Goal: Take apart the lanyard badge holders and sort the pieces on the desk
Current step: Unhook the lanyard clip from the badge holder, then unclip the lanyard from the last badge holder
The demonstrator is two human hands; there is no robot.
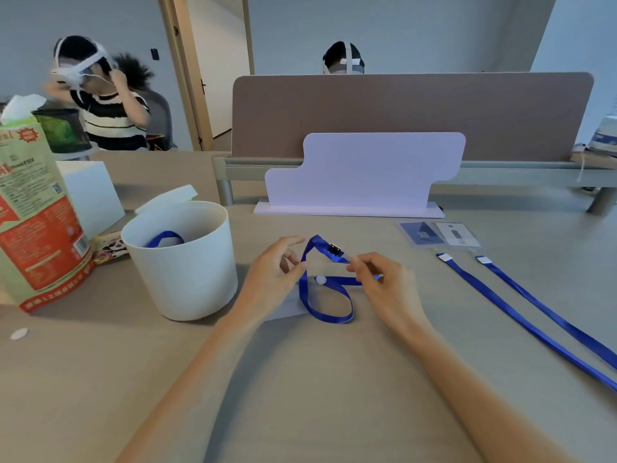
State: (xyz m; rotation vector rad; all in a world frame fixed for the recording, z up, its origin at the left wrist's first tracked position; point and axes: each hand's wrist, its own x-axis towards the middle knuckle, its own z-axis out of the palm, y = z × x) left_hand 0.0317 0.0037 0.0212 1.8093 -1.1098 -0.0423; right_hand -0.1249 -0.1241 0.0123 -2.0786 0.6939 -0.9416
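A blue lanyard (329, 304) loops above the desk's middle, with a black clip (335, 250) near its top and a small white bead (320, 280) on the strap. My left hand (272, 279) pinches the strap on its left side. My right hand (384, 282) pinches it just right of the clip. A clear badge holder (287, 307) lies on the desk under the loop, partly hidden by my left hand. At the far right lie two flat badge holders (422, 232) (459, 233), and below them two straightened blue lanyards (521, 315) (554, 310).
A white bucket (187, 279) with a blue strap (163, 237) inside stands left of my hands. Further left are a red-and-green tissue pack (36, 208), a white box (90, 198) and a snack packet (108, 248). A white board stand (357, 175) and a brown divider (410, 111) close the back. Two people sit beyond.
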